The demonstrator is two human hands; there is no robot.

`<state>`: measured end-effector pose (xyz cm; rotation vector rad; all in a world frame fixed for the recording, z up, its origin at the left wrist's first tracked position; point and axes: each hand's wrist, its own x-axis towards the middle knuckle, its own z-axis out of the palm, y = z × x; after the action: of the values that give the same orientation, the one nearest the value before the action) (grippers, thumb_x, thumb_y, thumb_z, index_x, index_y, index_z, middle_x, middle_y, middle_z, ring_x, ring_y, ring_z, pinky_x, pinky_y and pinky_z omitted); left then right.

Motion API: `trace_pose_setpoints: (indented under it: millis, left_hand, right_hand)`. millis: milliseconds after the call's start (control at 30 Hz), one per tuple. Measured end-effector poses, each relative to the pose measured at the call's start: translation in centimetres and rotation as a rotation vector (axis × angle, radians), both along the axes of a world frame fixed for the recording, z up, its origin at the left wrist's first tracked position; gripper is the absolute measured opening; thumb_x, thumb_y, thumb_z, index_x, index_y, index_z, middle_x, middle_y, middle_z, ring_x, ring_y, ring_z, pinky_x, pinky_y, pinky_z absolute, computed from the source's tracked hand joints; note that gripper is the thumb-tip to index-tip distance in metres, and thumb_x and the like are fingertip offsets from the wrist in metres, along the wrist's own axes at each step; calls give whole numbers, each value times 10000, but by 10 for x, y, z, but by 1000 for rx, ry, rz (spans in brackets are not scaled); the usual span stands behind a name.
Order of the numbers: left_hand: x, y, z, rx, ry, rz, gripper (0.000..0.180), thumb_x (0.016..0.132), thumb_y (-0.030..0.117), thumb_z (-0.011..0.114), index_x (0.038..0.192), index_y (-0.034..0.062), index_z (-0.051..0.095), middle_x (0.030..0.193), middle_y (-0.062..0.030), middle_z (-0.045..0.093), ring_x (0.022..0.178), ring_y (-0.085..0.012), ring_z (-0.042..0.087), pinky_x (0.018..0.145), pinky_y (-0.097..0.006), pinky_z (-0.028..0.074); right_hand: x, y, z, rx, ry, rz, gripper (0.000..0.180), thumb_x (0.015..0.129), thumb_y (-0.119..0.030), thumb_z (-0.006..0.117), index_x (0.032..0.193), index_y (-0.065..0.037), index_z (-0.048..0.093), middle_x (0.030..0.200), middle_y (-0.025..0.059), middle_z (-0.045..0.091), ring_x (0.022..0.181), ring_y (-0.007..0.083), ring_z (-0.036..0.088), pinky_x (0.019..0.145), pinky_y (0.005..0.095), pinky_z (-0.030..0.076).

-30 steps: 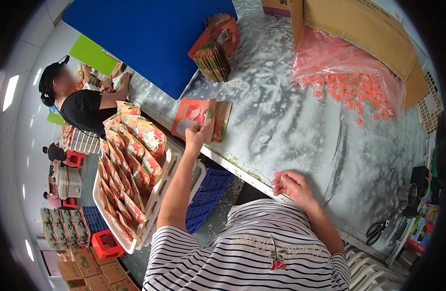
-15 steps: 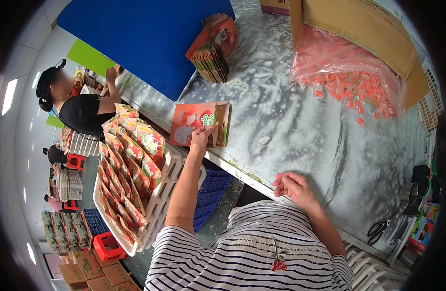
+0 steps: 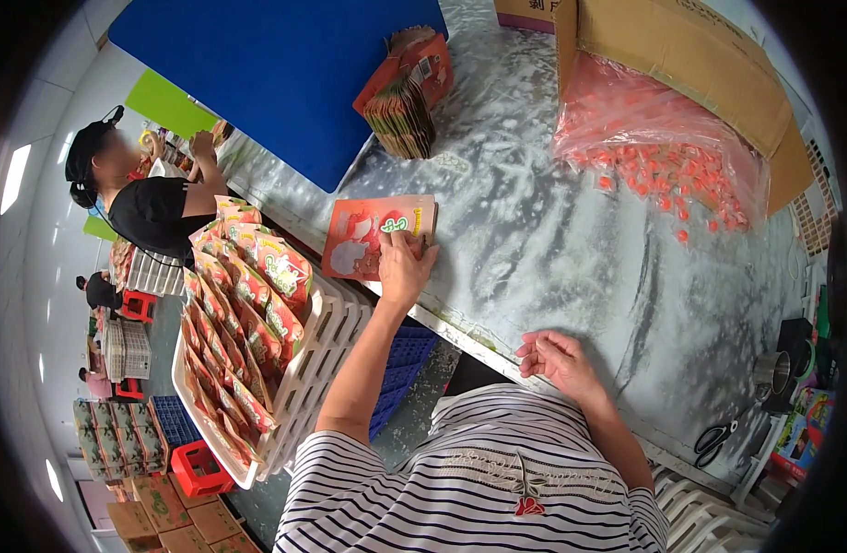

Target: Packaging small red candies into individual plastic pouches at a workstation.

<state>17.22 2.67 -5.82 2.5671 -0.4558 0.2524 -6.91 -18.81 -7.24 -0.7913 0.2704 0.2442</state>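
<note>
A flat red-and-white printed pouch [image 3: 354, 241] lies near the table's left edge, apparently on top of others like it. My left hand [image 3: 405, 269] rests on the right part of this pouch, its bent fingertips touching the printed face and its thumb out to the side. Holding nothing, my right hand [image 3: 563, 364] hovers by the table's front edge in front of my striped shirt, its fingers loosely curled and apart. Beyond the pouch stands a bundle of pouches [image 3: 400, 120], fanned with their edges up. Filled pouches [image 3: 248, 313] stand in rows in a white crate [image 3: 299, 387] on the left.
A cardboard box [image 3: 681, 64] lies at the back right, small red-wrapped pieces [image 3: 690, 175] spilling from its pink plastic liner. A blue board [image 3: 276, 74] covers the far left of the table. Black scissors [image 3: 713, 442] lie at the right edge. Another person [image 3: 156, 203] works beyond the crate.
My left hand has let go of the pouch's raised edge, which now lies flat. The hand has shifted slightly right and rests on top. My right hand has hardly moved.
</note>
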Motion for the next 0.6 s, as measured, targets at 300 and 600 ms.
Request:
trace_pose_setpoints:
  millis: [300, 600]
  left_hand:
    - [0, 3, -4, 27, -70, -120, 417, 758, 187, 751, 1036, -33, 532, 1072, -265, 505, 902, -430, 583, 766, -476, 507]
    - [5, 11, 3, 23, 12, -162, 407, 776, 174, 734, 1089, -31, 575, 1071, -262, 528, 919, -431, 593, 806, -457, 512]
  right_hand:
    - [0, -2, -2, 42, -3, -3, 267, 1002, -136, 468, 1169, 64, 529, 1024, 171, 618, 829, 192, 629, 769, 322, 535]
    - [1, -2, -4, 54, -10, 1, 271, 1004, -150, 469, 1165, 60, 530, 1027, 171, 619, 827, 196, 632, 768, 327, 537]
